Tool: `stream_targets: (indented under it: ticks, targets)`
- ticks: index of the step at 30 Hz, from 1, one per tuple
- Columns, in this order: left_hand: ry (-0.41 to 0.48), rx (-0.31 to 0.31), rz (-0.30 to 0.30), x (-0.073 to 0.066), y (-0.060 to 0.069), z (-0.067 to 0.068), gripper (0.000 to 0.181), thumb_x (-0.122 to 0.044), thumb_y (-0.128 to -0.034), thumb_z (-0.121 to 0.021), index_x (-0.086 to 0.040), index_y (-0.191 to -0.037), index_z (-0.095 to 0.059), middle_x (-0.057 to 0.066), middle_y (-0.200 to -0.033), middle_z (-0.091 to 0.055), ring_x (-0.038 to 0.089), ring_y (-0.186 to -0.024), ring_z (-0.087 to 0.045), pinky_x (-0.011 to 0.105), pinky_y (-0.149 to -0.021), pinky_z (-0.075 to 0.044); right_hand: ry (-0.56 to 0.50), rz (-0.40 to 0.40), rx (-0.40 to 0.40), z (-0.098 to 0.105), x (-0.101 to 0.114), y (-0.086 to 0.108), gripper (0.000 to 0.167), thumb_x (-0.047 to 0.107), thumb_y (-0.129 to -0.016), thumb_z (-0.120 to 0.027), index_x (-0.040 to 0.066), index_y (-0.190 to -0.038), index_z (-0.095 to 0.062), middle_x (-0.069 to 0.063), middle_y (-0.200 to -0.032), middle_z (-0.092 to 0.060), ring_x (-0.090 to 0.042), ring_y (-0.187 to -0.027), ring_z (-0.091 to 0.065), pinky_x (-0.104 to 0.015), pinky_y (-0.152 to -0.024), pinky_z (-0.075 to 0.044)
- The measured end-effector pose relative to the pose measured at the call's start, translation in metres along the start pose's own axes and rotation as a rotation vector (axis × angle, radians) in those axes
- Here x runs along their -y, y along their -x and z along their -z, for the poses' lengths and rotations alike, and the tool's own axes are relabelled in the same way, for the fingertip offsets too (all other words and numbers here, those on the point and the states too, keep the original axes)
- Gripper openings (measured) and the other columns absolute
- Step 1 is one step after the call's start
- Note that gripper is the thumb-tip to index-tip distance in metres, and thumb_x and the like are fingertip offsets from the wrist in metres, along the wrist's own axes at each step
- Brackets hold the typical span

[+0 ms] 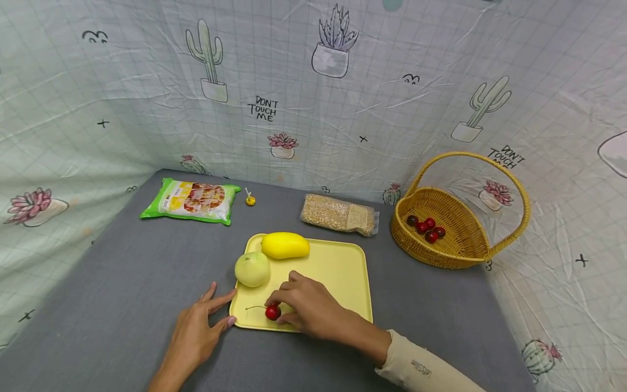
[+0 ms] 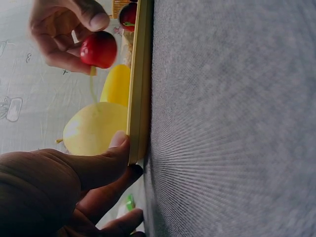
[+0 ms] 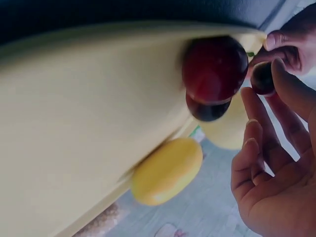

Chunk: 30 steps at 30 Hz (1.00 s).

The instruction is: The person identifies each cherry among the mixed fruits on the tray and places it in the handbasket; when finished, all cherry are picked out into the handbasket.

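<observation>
A red cherry (image 1: 272,312) with a long stem is between the thumb and fingertips of my right hand (image 1: 313,307), over the front left of the yellow tray (image 1: 343,261). In the right wrist view, a large dark red cherry (image 3: 215,69) sits on the tray, with another dark cherry (image 3: 210,107) partly behind it. The head view hides both under the hand. My left hand (image 1: 196,329) touches the tray's front left corner with thumb and forefinger extended. A pale green round fruit (image 1: 252,269) and a yellow mango (image 1: 285,245) lie at the tray's far left.
On the right stands a wicker basket (image 1: 406,237) with several cherries (image 1: 431,236) in it and a tall handle. Behind the tray lie a clear bag of grains (image 1: 338,214), a small yellow wrapped lollipop (image 1: 250,200) and a green-edged food packet (image 1: 191,201). A printed curtain hangs behind.
</observation>
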State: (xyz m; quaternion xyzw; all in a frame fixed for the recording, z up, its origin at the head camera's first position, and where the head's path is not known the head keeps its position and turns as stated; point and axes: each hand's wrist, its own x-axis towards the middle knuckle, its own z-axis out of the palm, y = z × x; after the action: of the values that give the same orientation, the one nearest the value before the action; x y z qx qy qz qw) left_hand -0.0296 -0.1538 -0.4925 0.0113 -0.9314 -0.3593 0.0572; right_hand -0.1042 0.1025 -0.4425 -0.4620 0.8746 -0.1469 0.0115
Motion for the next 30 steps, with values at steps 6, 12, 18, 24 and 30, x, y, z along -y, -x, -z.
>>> stream_targets:
  ticks: [6, 12, 18, 24, 30]
  targets:
    - [0.0, 0.01, 0.006, 0.0, 0.0, 0.0, 0.059, -0.014, -0.0822, -0.091, -0.018, -0.138, -0.074, 0.034, -0.156, -0.048, 0.06, -0.137, -0.052, 0.073, -0.105, -0.047, -0.052, -0.062, -0.062, 0.012, -0.007, 0.006, 0.031, 0.033, -0.085, -0.092, 0.03, -0.113, -0.079, 0.011, -0.102, -0.076, -0.006, -0.085, -0.045, -0.015, -0.066, -0.038]
    - [0.0, 0.017, 0.007, 0.0, 0.0, 0.0, 0.06, -0.013, -0.0819, -0.092, -0.018, -0.139, -0.073, 0.034, -0.156, -0.047, 0.061, -0.137, -0.051, 0.073, -0.105, -0.047, -0.082, -0.128, -0.095, 0.021, -0.014, 0.011, 0.03, 0.032, -0.087, -0.09, 0.029, -0.114, -0.078, 0.011, -0.104, -0.076, -0.007, -0.088, -0.047, -0.018, -0.066, -0.042]
    - [0.002, 0.018, 0.008, 0.001, 0.0, 0.0, 0.061, -0.013, -0.082, -0.091, -0.018, -0.14, -0.073, 0.034, -0.156, -0.047, 0.059, -0.138, -0.051, 0.073, -0.105, -0.047, -0.067, -0.14, -0.201, 0.029, -0.021, 0.016, 0.03, 0.029, -0.084, -0.093, 0.029, -0.11, -0.078, 0.015, -0.101, -0.075, -0.006, -0.086, -0.045, -0.019, -0.063, -0.041]
    - [0.001, 0.022, 0.011, 0.001, 0.0, 0.0, 0.061, -0.013, -0.0822, -0.091, -0.018, -0.14, -0.072, 0.034, -0.157, -0.047, 0.061, -0.137, -0.051, 0.074, -0.106, -0.046, -0.04, -0.157, -0.293, 0.036, -0.031, 0.022, 0.031, 0.028, -0.083, -0.094, 0.029, -0.109, -0.077, 0.013, -0.101, -0.076, -0.007, -0.087, -0.046, -0.021, -0.065, -0.042]
    - [0.004, 0.025, 0.015, 0.0, -0.001, 0.001, 0.061, -0.012, -0.0823, -0.091, -0.017, -0.14, -0.072, 0.034, -0.157, -0.046, 0.062, -0.137, -0.05, 0.074, -0.106, -0.046, -0.038, -0.166, -0.386, 0.045, -0.043, 0.028, 0.03, 0.027, -0.084, -0.093, 0.027, -0.109, -0.077, 0.011, -0.102, -0.076, -0.009, -0.09, -0.049, -0.025, -0.071, -0.045]
